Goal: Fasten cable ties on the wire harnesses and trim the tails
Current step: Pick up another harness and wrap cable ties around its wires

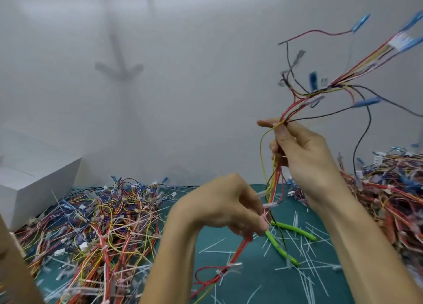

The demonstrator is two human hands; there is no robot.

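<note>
- At the left edge a white box [41,189] is standing behind a pile of harnesses [96,230] that is spreading over the lower left of the green mat [256,267]. White ties are showing among these wires, so they are probably the finished ones.
- Low in the middle, the left hand [224,207] is curling its fingers and pinching the lower run of the held harness [275,180], right where a white tie seems to be sitting.
- Below that hand, the harness is trailing down to the mat, and a cable tie [233,266] there is apparently keeping its tail uncut.
- Right of centre, green-handled cutters [297,230] are lying untouched on the mat among many trimmed tails [304,264]. Much trimming is evidently done already.
- Upper right of centre, the right hand [302,152] is gripping the upper bundle with curled fingers, lifting it so the blue-tipped branches are fanning toward the top right corner.
- At the right edge another heap of harnesses [389,189] is waiting, probably work left to do.
</note>
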